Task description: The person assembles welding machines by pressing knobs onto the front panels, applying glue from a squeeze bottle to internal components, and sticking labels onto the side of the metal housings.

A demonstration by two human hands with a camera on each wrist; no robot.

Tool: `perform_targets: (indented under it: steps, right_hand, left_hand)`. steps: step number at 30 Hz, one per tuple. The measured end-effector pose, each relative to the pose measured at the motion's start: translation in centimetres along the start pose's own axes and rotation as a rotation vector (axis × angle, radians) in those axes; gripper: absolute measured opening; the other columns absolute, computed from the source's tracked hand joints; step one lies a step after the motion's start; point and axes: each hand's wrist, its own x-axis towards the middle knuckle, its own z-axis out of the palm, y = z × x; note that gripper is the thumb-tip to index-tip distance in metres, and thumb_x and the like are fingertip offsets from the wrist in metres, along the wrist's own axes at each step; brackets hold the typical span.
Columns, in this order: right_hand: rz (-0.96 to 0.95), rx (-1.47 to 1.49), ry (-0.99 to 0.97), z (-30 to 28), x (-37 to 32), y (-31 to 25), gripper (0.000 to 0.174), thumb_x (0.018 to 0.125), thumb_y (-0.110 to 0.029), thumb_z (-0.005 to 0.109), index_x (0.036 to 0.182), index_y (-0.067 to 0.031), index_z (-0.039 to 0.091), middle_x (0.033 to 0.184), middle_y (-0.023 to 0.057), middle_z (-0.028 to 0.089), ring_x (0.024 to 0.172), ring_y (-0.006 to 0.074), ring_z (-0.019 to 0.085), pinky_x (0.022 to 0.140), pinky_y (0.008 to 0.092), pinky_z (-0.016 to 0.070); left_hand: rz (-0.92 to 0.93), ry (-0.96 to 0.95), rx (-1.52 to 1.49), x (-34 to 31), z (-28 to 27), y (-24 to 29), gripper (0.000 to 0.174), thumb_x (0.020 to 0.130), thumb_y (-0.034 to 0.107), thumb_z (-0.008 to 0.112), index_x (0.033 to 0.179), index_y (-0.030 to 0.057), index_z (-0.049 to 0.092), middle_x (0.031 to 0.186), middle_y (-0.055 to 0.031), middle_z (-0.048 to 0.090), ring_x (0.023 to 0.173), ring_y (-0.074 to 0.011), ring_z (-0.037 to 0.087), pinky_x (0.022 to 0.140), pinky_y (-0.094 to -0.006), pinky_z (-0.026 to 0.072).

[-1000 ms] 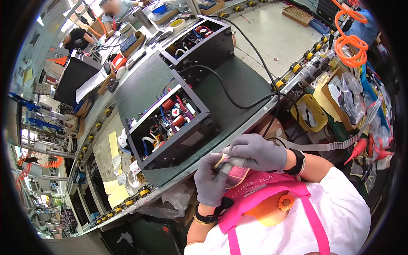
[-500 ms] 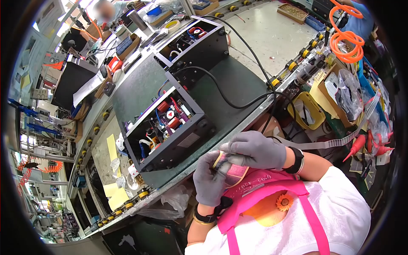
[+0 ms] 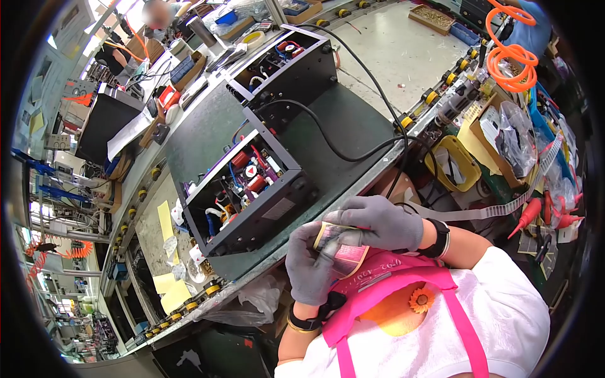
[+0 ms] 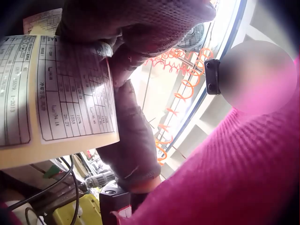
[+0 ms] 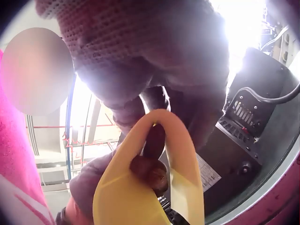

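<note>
A strip of printed labels (image 3: 351, 258) on yellowish backing is held in front of the person's chest. The gloved left hand (image 3: 309, 268) grips its left side, thumb on the printed face. From the other side the gloved right hand (image 3: 381, 222) pinches its upper part between thumb and fingers. Close up in the left wrist view, the labels (image 4: 77, 98) carry black tables of text. In the right wrist view the yellow backing (image 5: 122, 199) bends over in a loop, with fingertips inside the fold. Beyond the hands sits an open black metal case (image 3: 265, 208) with wired parts inside.
A second black case (image 3: 302, 69) stands farther back on the dark green board (image 3: 359, 120), a black cable (image 3: 334, 148) running from it. Rollers (image 3: 214, 286) line the bench edge. A yellow bin (image 3: 457, 165) and red-tipped bottles (image 3: 526, 217) lie at right. An orange coiled hose (image 3: 513, 60) hangs above.
The left thumb and right fingers have shifted slightly on the strip, and more of its printed upper part shows between the hands. The head view has shifted a little; the cases stay in place.
</note>
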Motion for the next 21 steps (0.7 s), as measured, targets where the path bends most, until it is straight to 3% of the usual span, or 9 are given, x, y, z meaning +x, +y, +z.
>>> perform_targets:
  steps: [4, 10, 15, 21]
  right_hand:
    - [0.041, 0.103, 0.026, 0.2, -0.2, 0.6, 0.034, 0.083, -0.014, 0.068, 0.114, 0.0002, 0.062, 0.094, 0.0152, 0.066, 0.086, 0.0306, 0.065, 0.075, 0.0348, 0.0513]
    - [0.035, 0.16, 0.033, -0.2, -0.2, 1.2, 0.031, 0.088, -0.012, 0.062, 0.117, -0.0007, 0.061, 0.095, 0.0164, 0.066, 0.089, 0.0302, 0.066, 0.078, 0.0343, 0.0511]
    - [0.02, 0.171, 0.08, -0.2, -0.2, 1.1, 0.032, 0.088, -0.013, 0.063, 0.117, -0.0003, 0.06, 0.095, 0.0166, 0.067, 0.087, 0.0311, 0.067, 0.077, 0.035, 0.0515]
    - [-0.006, 0.005, 0.029, -0.7, 0.1, -0.1, 0.026, 0.086, -0.011, 0.063, 0.109, 0.0005, 0.063, 0.093, 0.0174, 0.067, 0.087, 0.0342, 0.066, 0.075, 0.036, 0.0525]
  left_hand:
    - [-0.033, 0.012, -0.063, -0.2, 0.3, 0.2, 0.033, 0.084, 0.004, 0.068, 0.111, 0.0002, 0.051, 0.1, -0.0063, 0.06, 0.092, -0.0113, 0.059, 0.084, -0.0255, 0.0481]
    - [0.049, -0.021, 0.096, 0.0, 0.2, 0.1, 0.033, 0.085, 0.003, 0.067, 0.113, 0.0002, 0.051, 0.1, -0.0059, 0.06, 0.092, -0.0107, 0.059, 0.083, -0.0251, 0.0478]
    - [0.049, -0.035, 0.102, -0.1, 0.1, 0.0, 0.033, 0.085, 0.001, 0.066, 0.114, -0.0003, 0.051, 0.102, -0.006, 0.06, 0.093, -0.0111, 0.059, 0.084, -0.0257, 0.048]
    - [0.079, -0.059, 0.199, 0.0, 0.1, -0.4, 0.033, 0.086, 0.001, 0.065, 0.116, -0.0009, 0.051, 0.103, -0.0065, 0.059, 0.095, -0.0119, 0.058, 0.086, -0.026, 0.0476]
